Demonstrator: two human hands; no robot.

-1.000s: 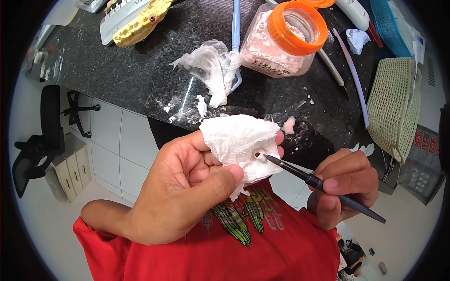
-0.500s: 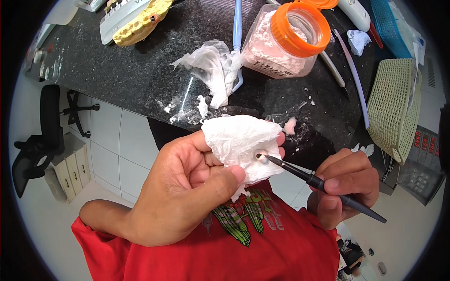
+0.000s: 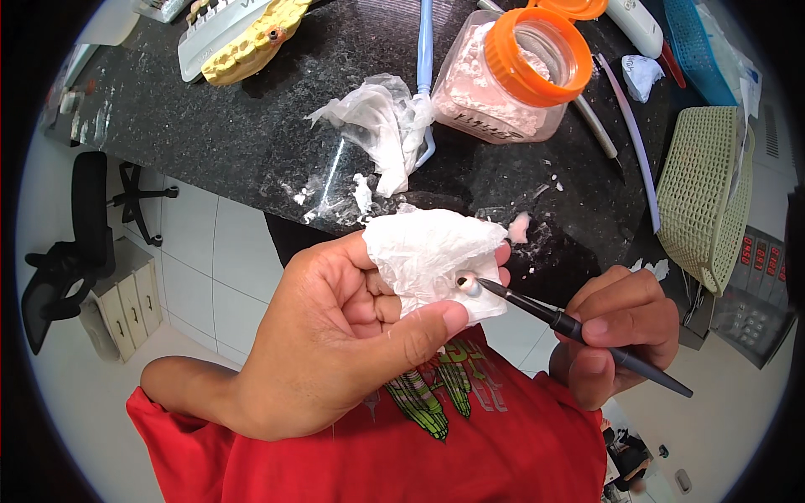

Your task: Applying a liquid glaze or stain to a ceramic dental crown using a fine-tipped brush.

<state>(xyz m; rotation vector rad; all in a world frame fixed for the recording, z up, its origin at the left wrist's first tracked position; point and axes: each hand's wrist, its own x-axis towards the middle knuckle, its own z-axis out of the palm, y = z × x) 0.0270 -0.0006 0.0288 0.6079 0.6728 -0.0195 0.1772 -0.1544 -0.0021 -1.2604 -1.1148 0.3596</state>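
A crumpled white tissue (image 3: 419, 243) lies across the fingers of my left hand (image 3: 335, 344), and the thumb presses its lower edge. On the tissue sits a small whitish tooth crown (image 3: 468, 286) with a dark hollow. My right hand (image 3: 625, 327) grips a slim black brush-like tool (image 3: 537, 312) in a pen hold. Its tapered tip touches the crown or lies right beside it; which, I cannot tell. Both hands are in front of the counter's near edge, above my red shirt (image 3: 377, 461).
On the black speckled counter (image 3: 226, 126) stand an orange-rimmed jar of pink powder (image 3: 495, 92), a crumpled tissue (image 3: 381, 126), a blue bent-ended tool (image 3: 425, 50) and a yellow tooth model (image 3: 251, 46). At the right are a lilac tool (image 3: 633, 142) and a pale green basket (image 3: 700, 193).
My left thumb has slid to the right along the tissue's lower edge, and the tissue has shifted slightly. The right hand and its tool have hardly moved.
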